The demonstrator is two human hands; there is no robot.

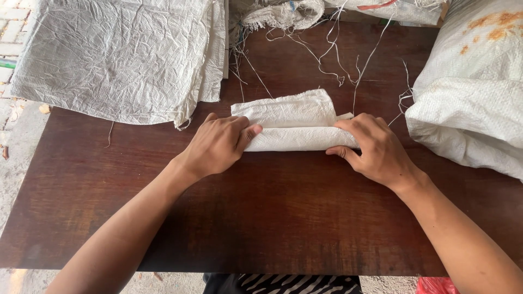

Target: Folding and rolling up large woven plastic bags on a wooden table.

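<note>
Head view looks down on a broad dark brown wooden desk (272,218) that fills most of the frame. Largest on it is a bulging white woven plastic sack with orange stains (474,81) at the right edge, and a flat pile of crumpled white woven sacks (120,54) draped over the far left corner. Loose pale threads (327,54) trail across the far middle of the desk from a frayed bundle of the same cloth (278,13).

Near the middle lies the smaller piece in hand, a white woven plastic sack folded into a narrow roll (297,128), its rolled edge toward the person and a flatter flap lying on the far side. The left hand (218,144) presses on the roll's left end, fingers curled over the top and thumb laid along the near fold; the right hand (373,149) does the same at the right end, fingers spread across the top and thumb tucked beneath. Both are partly closed and bear down on the cloth.

The sack looks light, thin and limp, yet crisp enough to hold a crease; its weave seems slick, so the roll would likely spring open if released. Pinching both ends at the fold line seems the surest hold
</note>
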